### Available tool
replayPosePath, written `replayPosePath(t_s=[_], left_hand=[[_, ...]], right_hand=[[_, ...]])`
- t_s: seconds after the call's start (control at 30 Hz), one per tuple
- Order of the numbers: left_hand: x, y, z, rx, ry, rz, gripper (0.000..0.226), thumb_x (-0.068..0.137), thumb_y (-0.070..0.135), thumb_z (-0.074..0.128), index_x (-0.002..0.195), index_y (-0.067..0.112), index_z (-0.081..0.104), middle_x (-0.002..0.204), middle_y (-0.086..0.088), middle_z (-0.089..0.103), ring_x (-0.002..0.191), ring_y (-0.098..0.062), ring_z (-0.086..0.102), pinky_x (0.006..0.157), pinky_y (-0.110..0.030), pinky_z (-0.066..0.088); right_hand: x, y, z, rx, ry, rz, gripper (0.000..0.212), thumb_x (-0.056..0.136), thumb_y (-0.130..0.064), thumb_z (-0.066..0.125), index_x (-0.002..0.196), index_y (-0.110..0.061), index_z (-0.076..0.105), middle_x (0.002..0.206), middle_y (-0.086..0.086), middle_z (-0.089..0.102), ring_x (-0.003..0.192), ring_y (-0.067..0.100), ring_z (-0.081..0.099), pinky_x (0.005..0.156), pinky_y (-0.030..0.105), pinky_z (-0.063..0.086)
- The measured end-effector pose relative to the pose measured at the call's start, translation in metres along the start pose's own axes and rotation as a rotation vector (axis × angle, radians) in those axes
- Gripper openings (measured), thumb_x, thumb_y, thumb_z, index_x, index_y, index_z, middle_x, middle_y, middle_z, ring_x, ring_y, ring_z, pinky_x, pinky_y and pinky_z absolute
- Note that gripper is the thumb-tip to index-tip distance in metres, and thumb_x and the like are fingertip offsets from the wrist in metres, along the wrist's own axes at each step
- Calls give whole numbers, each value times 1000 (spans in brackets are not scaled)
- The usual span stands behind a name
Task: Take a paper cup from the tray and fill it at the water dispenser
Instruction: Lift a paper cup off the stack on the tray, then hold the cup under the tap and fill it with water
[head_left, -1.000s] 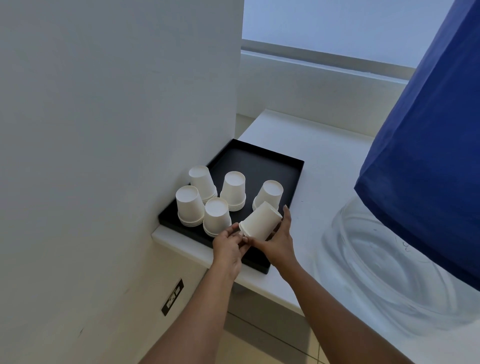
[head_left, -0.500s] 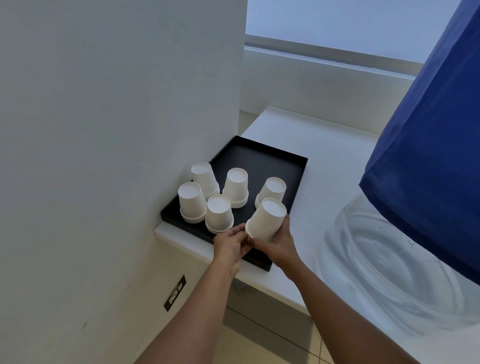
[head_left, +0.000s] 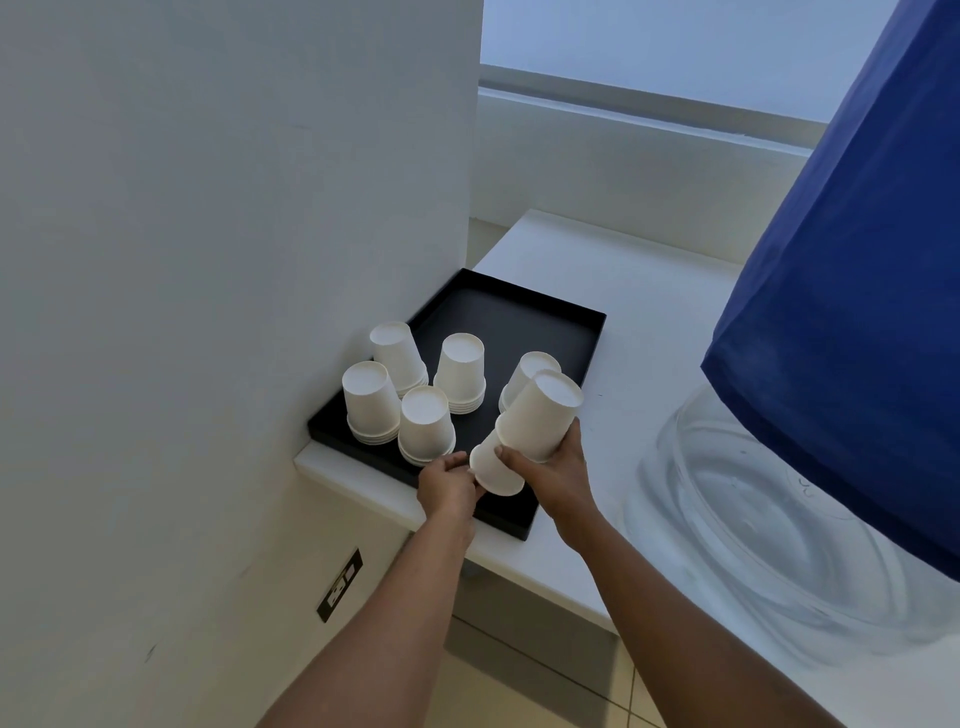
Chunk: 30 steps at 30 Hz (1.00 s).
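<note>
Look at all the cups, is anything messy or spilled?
Nothing is spilled. The cup stacks stand upside down on the black tray. Only the held stack is tilted, because the right hand grips it while the left hand pulls one cup off.

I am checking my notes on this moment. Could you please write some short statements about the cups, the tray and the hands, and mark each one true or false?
1. The right hand holds a tilted stack of cups. True.
2. The left hand is pulling the lowest cup from that stack. True.
3. The tray is white. False: it is black and sits on a white counter.
4. The cups left on the tray stand mouth up. False: they stand upside down.
5. Five stacks remain standing on the tray. True.
</note>
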<state>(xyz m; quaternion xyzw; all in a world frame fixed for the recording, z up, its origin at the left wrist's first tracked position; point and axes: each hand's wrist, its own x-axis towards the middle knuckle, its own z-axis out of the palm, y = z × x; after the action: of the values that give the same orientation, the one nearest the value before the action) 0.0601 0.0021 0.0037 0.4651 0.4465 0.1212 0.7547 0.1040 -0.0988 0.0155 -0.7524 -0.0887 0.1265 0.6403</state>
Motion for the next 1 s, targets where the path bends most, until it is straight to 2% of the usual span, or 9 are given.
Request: replayPosePath(t_s=[0.17, 0.23, 0.43, 0.53, 0.63, 0.7, 0.77, 0.87, 1.0], left_hand=[[-5, 1, 11, 155, -4, 36, 38, 90, -1, 39, 127, 4, 47, 133, -15, 50, 105, -26, 49, 85, -29, 38], [-6, 0, 13, 214, -34, 55, 40, 91, 5, 37, 131, 6, 44, 137, -14, 48, 119, -29, 47, 90, -32, 38], [-12, 4, 12, 282, -68, 65, 44, 94, 8, 36, 138, 9, 35, 146, -13, 39, 131, -29, 38, 105, -37, 34], [-25, 8, 8, 259, 22, 155, 38, 92, 6, 40, 130, 7, 45, 139, -13, 47, 126, -29, 44, 104, -38, 37], [-49, 9, 3, 163, 139, 291, 28, 89, 3, 44, 113, 4, 58, 122, -14, 59, 111, -25, 52, 100, -39, 41], [-62, 4, 0, 123, 120, 322, 19, 88, 7, 47, 99, 4, 61, 109, -15, 63, 100, -25, 56, 94, -41, 45], [-74, 0, -2, 50, 20, 264, 16, 91, 15, 48, 87, 5, 60, 90, -14, 65, 90, -27, 60, 81, -39, 52], [-91, -1, -8, -22, -198, 77, 28, 93, 33, 46, 91, 8, 60, 78, -10, 64, 73, -24, 62, 62, -30, 52], [-109, -4, -24, 121, -375, -51, 33, 92, 45, 40, 90, 18, 58, 84, -8, 62, 74, -24, 60, 62, -32, 51]], right_hand=[[5, -1, -2, 104, 54, 0, 76, 68, -11, 79, 127, -23, 34, 112, -10, 55, 112, 20, 54, 98, 45, 47], [4, -1, -2, 116, 61, -7, 74, 68, -12, 79, 126, -22, 34, 111, -10, 54, 112, 20, 54, 99, 45, 47], [-5, -3, -4, 65, 89, -47, 79, 68, -13, 80, 130, -19, 32, 119, -4, 51, 113, 20, 51, 98, 41, 46], [-12, -5, -8, -84, 171, -152, 83, 65, -14, 81, 130, -17, 31, 119, -6, 46, 109, 16, 46, 91, 31, 42], [-26, -7, -13, -158, 207, -266, 83, 64, -10, 81, 131, -17, 32, 121, -8, 44, 110, 12, 44, 88, 20, 39], [-37, -6, -14, -209, 197, -334, 82, 63, -8, 80, 131, -14, 34, 122, -8, 42, 109, 9, 43, 84, 2, 35], [-49, -4, -16, -246, 171, -396, 79, 63, -8, 81, 128, -15, 36, 121, -8, 42, 107, 5, 43, 81, -6, 33], [-70, 0, -22, -348, 110, -483, 73, 66, -15, 79, 123, -24, 35, 122, -6, 43, 107, -2, 42, 82, -3, 35], [-100, 4, -34, -485, 63, -516, 75, 67, -18, 75, 124, -28, 28, 132, 6, 48, 116, 11, 46, 88, 21, 47]])
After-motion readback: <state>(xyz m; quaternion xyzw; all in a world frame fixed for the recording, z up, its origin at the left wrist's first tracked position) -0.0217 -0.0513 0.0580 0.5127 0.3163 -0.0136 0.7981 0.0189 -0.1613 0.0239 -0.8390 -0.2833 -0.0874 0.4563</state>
